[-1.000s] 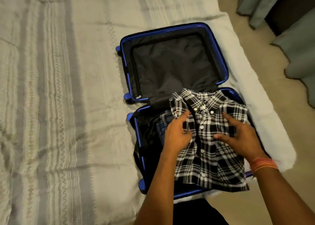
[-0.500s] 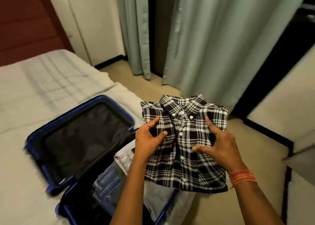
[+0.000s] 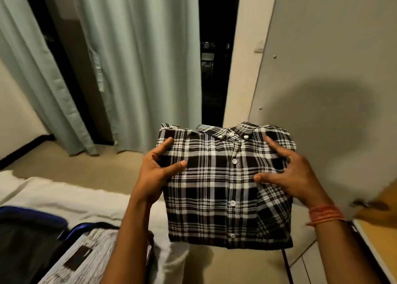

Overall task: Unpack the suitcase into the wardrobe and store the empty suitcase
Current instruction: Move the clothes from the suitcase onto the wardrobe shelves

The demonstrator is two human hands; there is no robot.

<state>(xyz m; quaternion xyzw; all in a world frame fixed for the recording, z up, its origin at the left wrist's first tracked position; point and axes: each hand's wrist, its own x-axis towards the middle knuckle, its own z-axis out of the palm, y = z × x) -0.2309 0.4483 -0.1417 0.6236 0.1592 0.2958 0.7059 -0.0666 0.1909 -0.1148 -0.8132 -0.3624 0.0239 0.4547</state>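
Note:
A folded black-and-white plaid shirt (image 3: 225, 187) is held up in the air, flat and collar away from me. My left hand (image 3: 156, 172) grips its left edge, thumb on top. My right hand (image 3: 287, 174) grips its right side, thumb across the front. The blue suitcase (image 3: 32, 230) lies open on the bed at the lower left, with a folded light garment (image 3: 86, 255) inside. A pale wardrobe door (image 3: 326, 79) stands open at the right, just beyond the shirt.
The white bed (image 3: 64, 195) fills the lower left. Pale green curtains (image 3: 133, 64) hang ahead beside a dark doorway (image 3: 214, 47). Beige floor (image 3: 120, 163) lies between bed and curtains. A wooden shelf edge (image 3: 378, 236) shows at the lower right.
I lifted the shirt out of the suitcase and carried it right. The view swung from the bed toward the curtains and the wardrobe door.

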